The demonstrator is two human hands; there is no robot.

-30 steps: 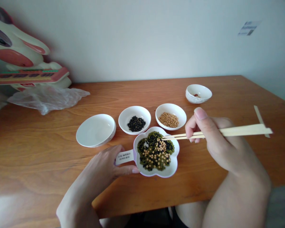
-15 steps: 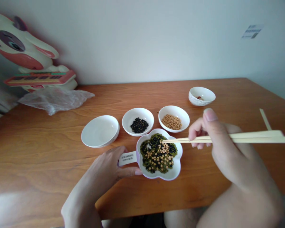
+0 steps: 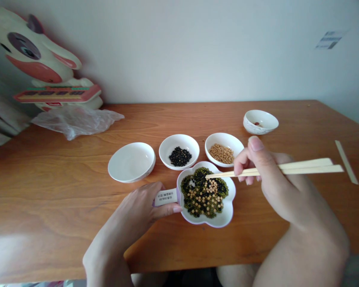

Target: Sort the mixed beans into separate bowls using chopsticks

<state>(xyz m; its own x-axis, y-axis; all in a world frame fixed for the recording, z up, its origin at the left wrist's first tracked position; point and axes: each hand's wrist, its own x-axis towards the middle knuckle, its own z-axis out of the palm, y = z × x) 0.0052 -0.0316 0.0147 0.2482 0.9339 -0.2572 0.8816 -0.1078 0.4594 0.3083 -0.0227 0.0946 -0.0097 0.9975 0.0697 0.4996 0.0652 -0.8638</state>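
Observation:
My left hand grips the labelled handle of a white, flower-shaped bowl. Inside it lie mixed beans: small green ones, black ones and round tan ones. A pair of wooden chopsticks is held in my right hand, their tips close together among the beans near the bowl's back. Whether a bean sits between the tips is too small to tell. Just behind stand a white bowl with black beans and another with tan beans, partly covered by my right fingers.
A bowl with nothing visible inside stands at left. Farther back at right is a small bowl with some reddish bits. A flat wooden strip lies at right. A plastic bag and cow-shaped toy occupy the back left.
The whole view has shifted slightly, moving things rightward in the picture. The chopsticks' rear ends have swung left relative to the table; their tips stay over nearly the same part of the beans.

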